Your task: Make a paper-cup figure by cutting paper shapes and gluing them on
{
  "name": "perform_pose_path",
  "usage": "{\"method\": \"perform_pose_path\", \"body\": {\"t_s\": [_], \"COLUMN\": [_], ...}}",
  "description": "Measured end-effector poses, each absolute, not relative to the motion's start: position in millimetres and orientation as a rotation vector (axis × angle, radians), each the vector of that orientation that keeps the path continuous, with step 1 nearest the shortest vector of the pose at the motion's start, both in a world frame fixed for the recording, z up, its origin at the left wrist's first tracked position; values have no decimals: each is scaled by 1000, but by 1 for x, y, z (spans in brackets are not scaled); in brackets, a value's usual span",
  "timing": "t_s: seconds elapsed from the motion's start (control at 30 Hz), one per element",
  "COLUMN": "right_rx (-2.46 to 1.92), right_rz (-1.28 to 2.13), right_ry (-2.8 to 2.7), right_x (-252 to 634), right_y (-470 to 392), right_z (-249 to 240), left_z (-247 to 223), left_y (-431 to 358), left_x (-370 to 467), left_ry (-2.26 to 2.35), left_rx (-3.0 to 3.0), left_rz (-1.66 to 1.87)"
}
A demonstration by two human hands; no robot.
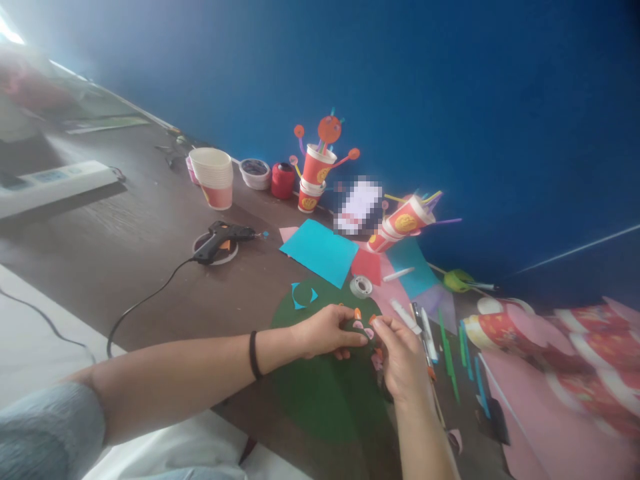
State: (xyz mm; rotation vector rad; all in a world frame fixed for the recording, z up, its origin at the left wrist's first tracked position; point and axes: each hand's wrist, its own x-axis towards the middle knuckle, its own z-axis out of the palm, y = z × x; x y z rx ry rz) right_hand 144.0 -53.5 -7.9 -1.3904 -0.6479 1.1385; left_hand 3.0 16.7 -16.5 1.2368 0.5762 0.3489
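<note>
Over the dark green round mat (320, 407), my left hand (325, 332) and my right hand (401, 350) are close together, fingertips almost meeting. My left thumb and forefinger close around a small pink paper piece (357, 325). Another small pink paper piece (369, 333) is pinched at my right fingertips. Both pieces are tiny, and whether they join is unclear. More pink scraps (377, 360) lie beside my right hand, partly hidden by it. Blue paper offcuts (303, 297) with a curved cut edge rest on the mat, left of a tape roll (361, 287).
A black glue gun (220, 241) rests at left, its cord trailing off the table. Stacked paper cups (213, 177), red cup figures (318, 163), a phone (357, 207) and blue paper (320, 250) stand or lie behind. Pens (429, 333), green strips (449, 353) and pink paper (525, 407) lie right.
</note>
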Motion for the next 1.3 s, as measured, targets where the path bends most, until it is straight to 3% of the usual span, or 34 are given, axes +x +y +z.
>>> {"method": "perform_pose_path", "body": {"t_s": [0.57,1.3], "right_rx": [-1494,-1249], "right_rz": [1014,1333], "right_ry": [-741,-600], "right_x": [147,144], "right_y": [-54,-51], "right_z": [-13,-3], "left_z": [-18,-17], "left_y": [15,15], "left_x": [4,6], "left_ry": [615,717], "left_rx": [1221,1219], "left_rz": [390,393]}}
